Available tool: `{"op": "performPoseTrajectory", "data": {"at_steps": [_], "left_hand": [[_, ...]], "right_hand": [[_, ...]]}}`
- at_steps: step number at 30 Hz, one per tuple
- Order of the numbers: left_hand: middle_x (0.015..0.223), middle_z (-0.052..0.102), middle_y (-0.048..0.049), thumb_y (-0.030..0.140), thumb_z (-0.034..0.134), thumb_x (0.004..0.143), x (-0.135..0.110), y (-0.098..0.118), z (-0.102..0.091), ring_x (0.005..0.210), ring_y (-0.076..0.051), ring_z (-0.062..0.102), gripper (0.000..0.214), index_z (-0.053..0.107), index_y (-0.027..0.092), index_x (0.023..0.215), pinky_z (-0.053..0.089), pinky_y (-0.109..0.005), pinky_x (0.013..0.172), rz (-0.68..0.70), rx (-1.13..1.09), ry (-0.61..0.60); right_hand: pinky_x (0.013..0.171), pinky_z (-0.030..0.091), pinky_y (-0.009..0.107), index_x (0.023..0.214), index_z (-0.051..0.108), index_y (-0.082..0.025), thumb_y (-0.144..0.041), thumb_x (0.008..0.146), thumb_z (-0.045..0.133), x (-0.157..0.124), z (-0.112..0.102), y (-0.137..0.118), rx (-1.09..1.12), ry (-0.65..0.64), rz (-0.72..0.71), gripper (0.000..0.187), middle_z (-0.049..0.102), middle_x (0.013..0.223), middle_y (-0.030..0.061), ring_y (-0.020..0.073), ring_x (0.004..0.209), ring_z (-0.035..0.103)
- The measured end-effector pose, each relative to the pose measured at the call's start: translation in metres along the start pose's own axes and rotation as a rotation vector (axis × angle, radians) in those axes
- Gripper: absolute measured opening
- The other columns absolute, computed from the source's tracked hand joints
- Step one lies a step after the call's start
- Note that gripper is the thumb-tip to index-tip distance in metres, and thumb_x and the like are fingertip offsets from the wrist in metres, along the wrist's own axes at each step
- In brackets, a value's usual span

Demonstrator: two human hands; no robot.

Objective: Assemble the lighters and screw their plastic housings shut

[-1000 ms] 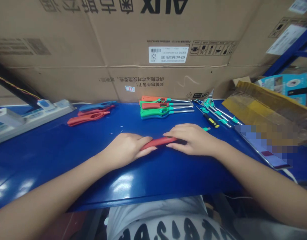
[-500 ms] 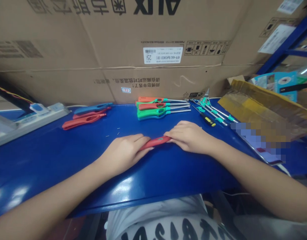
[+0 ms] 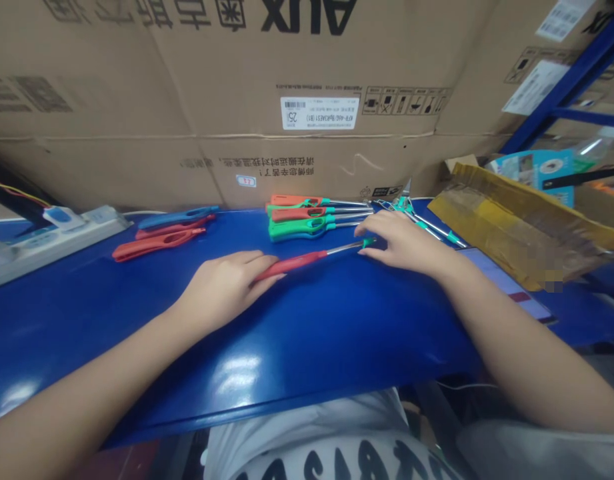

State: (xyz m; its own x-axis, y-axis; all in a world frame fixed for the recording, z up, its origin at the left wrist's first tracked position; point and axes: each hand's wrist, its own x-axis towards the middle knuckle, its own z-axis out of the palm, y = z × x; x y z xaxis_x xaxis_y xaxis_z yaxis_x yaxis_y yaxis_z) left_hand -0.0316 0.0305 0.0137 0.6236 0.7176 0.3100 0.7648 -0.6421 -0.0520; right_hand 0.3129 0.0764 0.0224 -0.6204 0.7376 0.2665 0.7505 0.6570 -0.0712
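A red long-necked lighter (image 3: 299, 263) is held above the blue table, slanting up to the right. My left hand (image 3: 231, 283) is closed around the rear of its handle. The silver metal tube (image 3: 344, 249) sticks out of the handle's front, with a small green piece (image 3: 367, 243) near its far end. About that green piece, the thumb and fingers of my right hand (image 3: 401, 243) are bent in a loose pinch. How firmly they press is hard to see.
Several red, orange and green lighters (image 3: 297, 228) lie by the cardboard box (image 3: 187, 100). Red and blue handles (image 3: 159, 243) rest at left beside a power strip (image 3: 71, 233). Metal tubes (image 3: 429, 227), a phone (image 3: 511, 283) and a yellow-taped package (image 3: 507, 220) are at right.
My right hand has moved right and up from the handle's front, and the metal tube now shows. The lighter and my left hand have shifted slightly left and up. The screwdriver is now hidden.
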Motion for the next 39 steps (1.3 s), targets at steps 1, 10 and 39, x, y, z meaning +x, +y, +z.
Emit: {"op": "performPoseTrajectory", "data": {"at_steps": [1,10,39], "left_hand": [[0.095,0.073,-0.0044,0.047,0.045,0.103,0.000,0.000,-0.001,0.080,-0.023,0.070,0.036,0.070,0.022,0.108,0.045,-0.028,0.058,0.002,0.001,0.005],[0.102,0.074,-0.0072,0.049,0.041,0.104,-0.001,-0.001,0.005,0.089,-0.023,0.071,0.042,0.068,0.020,0.115,0.053,-0.029,0.066,0.057,-0.018,0.021],[0.094,0.071,-0.0058,0.036,0.055,0.101,-0.004,0.007,0.017,0.081,-0.017,0.067,0.026,0.067,0.015,0.112,0.051,-0.026,0.073,0.117,-0.459,0.061]], "right_hand": [[0.091,0.044,0.044,0.103,0.065,-0.019,-0.030,0.088,0.070,0.000,0.000,0.002,-0.003,-0.005,0.005,0.019,0.071,0.107,0.0092,0.0286,0.103,0.063],[0.091,0.046,0.040,0.107,0.068,-0.019,-0.030,0.091,0.069,0.003,0.009,-0.015,0.182,0.032,-0.118,0.019,0.074,0.106,0.0086,0.0239,0.097,0.067],[0.071,0.050,0.037,0.103,0.065,-0.013,-0.017,0.102,0.044,0.000,0.027,-0.051,0.047,0.291,-0.443,0.022,0.068,0.086,0.0130,0.0221,0.080,0.053]]}}
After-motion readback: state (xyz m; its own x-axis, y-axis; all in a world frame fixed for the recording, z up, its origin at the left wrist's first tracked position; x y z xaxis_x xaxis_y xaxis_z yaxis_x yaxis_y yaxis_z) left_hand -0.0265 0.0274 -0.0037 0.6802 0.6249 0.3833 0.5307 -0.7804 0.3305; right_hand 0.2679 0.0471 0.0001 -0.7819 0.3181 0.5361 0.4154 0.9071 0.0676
